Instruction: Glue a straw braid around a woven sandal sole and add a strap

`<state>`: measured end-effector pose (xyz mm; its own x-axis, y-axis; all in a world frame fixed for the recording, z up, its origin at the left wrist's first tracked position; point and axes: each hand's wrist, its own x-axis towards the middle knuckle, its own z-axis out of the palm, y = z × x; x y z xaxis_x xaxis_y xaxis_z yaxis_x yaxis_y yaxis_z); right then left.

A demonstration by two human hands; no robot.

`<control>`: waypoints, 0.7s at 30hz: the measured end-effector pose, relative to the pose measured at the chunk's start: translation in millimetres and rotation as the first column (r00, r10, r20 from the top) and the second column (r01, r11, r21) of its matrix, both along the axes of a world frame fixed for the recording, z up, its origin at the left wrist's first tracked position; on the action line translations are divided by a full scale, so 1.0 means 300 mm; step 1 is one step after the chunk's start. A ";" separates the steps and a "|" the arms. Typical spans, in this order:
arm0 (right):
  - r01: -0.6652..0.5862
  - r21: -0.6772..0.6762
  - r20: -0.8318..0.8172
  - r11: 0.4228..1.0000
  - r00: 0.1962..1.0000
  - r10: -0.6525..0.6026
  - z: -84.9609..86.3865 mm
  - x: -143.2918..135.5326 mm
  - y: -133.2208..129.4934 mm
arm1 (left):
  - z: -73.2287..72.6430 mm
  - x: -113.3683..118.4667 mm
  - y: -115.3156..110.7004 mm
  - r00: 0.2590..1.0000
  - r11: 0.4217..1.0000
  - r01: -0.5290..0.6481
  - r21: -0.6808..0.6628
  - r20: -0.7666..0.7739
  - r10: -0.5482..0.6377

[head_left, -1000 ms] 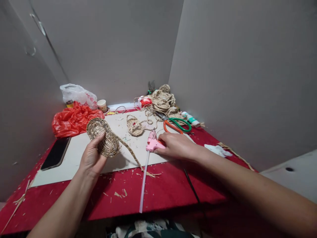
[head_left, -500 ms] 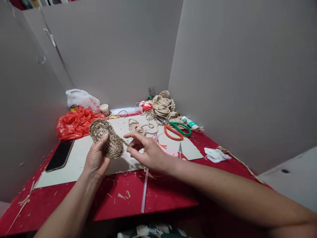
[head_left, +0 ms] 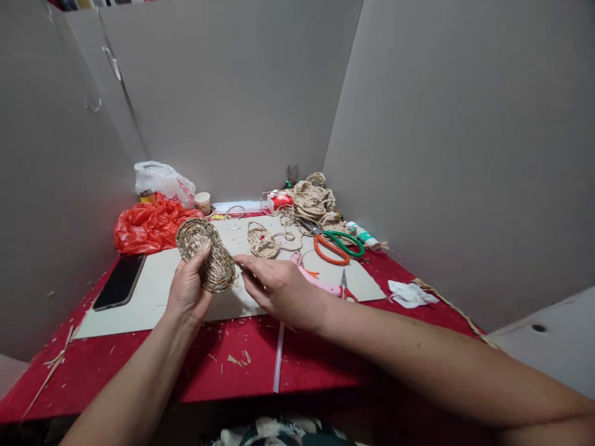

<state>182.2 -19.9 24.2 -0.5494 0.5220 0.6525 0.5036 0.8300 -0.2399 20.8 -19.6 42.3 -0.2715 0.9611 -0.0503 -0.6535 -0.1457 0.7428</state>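
Observation:
An oval coiled straw sole (head_left: 218, 269), narrowed at its waist, is held up above the white board (head_left: 153, 291). My left hand (head_left: 190, 285) is closed round its lower left side, the thumb lying across the front face. At the sole's right edge is my right hand (head_left: 283, 288), its forefinger stretched out and the tip touching the rim. The thumb sits lower, apart from the forefinger, and the other fingers are partly hidden. Behind the hands a small woven straw slipper (head_left: 263, 240) with a red bead lies on the board.
Large scissors (head_left: 332, 248) with orange and green handles lie beside a heap of straw cord (head_left: 313, 198). Small red scissors (head_left: 344, 288) and a pink glue gun (head_left: 320, 284) are right of my right hand. A phone (head_left: 119, 282) and red plastic bag (head_left: 155, 224) stand left.
The loose strand between the sole and my right fingers no longer shows; my right forefinger now reaches the rim. The whole view has shifted slightly, while my left hand keeps its hold.

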 end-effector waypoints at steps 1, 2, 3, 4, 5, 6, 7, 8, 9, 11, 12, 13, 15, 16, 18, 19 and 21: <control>0.008 -0.049 -0.041 0.999 0.999 -0.010 0.004 -0.006 -0.006 | 0.002 0.001 0.000 1.000 1.000 -0.009 -0.003 0.005 0.009; 0.015 -0.100 -0.079 0.995 0.997 -0.023 0.008 -0.013 -0.012 | 0.005 0.002 -0.001 1.000 1.000 -0.021 -0.007 0.010 0.021; 0.020 -0.141 -0.109 0.990 0.993 -0.035 0.011 -0.019 -0.017 | 0.008 0.003 -0.002 0.999 0.999 -0.034 -0.010 0.016 0.034; 0.020 -0.166 -0.127 0.986 0.991 -0.042 0.013 -0.025 -0.021 | 0.010 0.002 -0.003 0.999 0.999 -0.045 -0.011 0.019 0.045; 0.014 -0.173 -0.137 0.985 0.990 -0.038 0.015 -0.031 -0.025 | 0.013 0.001 -0.004 0.998 0.998 -0.055 -0.008 0.023 0.055; 0.001 -0.169 -0.144 0.986 0.989 -0.026 0.016 -0.037 -0.026 | 0.015 -0.002 -0.005 0.998 0.998 -0.064 -0.001 0.028 0.064; -0.013 -0.163 -0.150 0.987 0.989 -0.011 0.017 -0.042 -0.027 | 0.016 -0.005 -0.006 0.997 0.997 -0.072 0.006 0.035 0.072; -0.026 -0.159 -0.159 0.987 0.987 0.000 0.018 -0.047 -0.027 | 0.018 -0.009 -0.006 0.996 0.997 -0.076 0.012 0.042 0.075; -0.036 -0.162 -0.173 0.986 0.985 0.008 0.020 -0.052 -0.026 | 0.019 -0.013 -0.007 0.996 0.997 -0.080 0.018 0.052 0.079; -0.057 -0.194 -0.216 0.979 0.976 0.014 0.026 -0.063 -0.023 | 0.022 -0.021 -0.007 0.993 0.995 -0.092 0.028 0.070 0.090; -0.069 -0.215 -0.244 0.974 0.970 0.014 0.028 -0.068 -0.022 | 0.024 -0.025 -0.007 0.992 0.994 -0.100 0.033 0.077 0.097; -0.084 -0.234 -0.271 0.969 0.962 0.018 0.028 -0.073 -0.020 | 0.025 -0.028 -0.007 0.991 0.993 -0.108 0.038 0.082 0.105; -0.117 -0.252 -0.315 0.961 0.949 0.033 0.025 -0.084 -0.018 | 0.025 -0.033 -0.006 0.989 0.992 -0.120 0.048 0.095 0.115; -0.125 -0.254 -0.325 0.959 0.945 0.037 0.021 -0.090 -0.018 | 0.025 -0.034 -0.005 0.988 0.991 -0.121 0.049 0.102 0.116; -0.117 -0.253 -0.316 0.960 0.948 0.032 0.010 -0.102 -0.020 | 0.023 -0.036 -0.005 0.986 0.991 -0.125 0.044 0.116 0.120; -0.103 -0.257 -0.302 0.961 0.953 0.022 0.005 -0.109 -0.022 | 0.022 -0.036 -0.004 0.985 0.991 -0.129 0.036 0.120 0.124; -0.064 -0.265 -0.270 0.962 0.963 -0.010 -0.003 -0.122 -0.028 | 0.022 -0.037 -0.005 0.982 0.989 -0.144 0.021 0.130 0.141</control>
<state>145.4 -28.4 23.2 -0.3914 0.6853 0.6142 0.3684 0.7283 -0.5778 9.8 -21.0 48.9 -0.3990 0.9146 -0.0649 -0.7135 -0.2653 0.6484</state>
